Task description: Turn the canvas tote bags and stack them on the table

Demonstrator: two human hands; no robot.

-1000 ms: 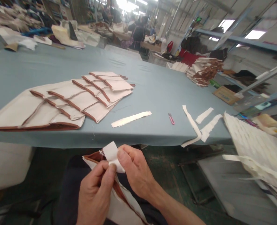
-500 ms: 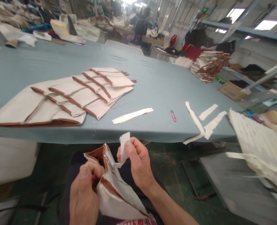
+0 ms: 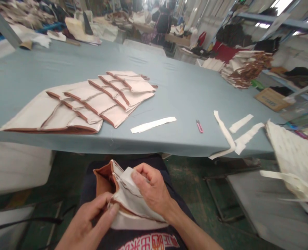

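Observation:
On my lap lies a white fabric pouch [image 3: 143, 222] with a brown lining, its mouth gaping at the far left end. My left hand [image 3: 93, 217] pinches the pouch's near edge between thumb and fingers, at the seam by the opening. My right hand [image 3: 154, 189] is closed on a white strip [image 3: 129, 177], whose top end sticks out past the thumb. The strip rests against the pouch's upper side; its lower part is hidden by my fingers and the pouch.
On the blue-green table [image 3: 185, 93] lie overlapping white pouches [image 3: 101, 99], a loose strip [image 3: 154, 125], pink thread snips [image 3: 199, 126] and more strips [image 3: 224, 132]. A stack of white strips [image 3: 294, 156] stands at right. A person [image 3: 163, 26] is in the background.
My right hand has lowered the white strip onto the pouch. My left hand has shifted its grip from the opening's rim to the near seam, and the pouch mouth shows wider.

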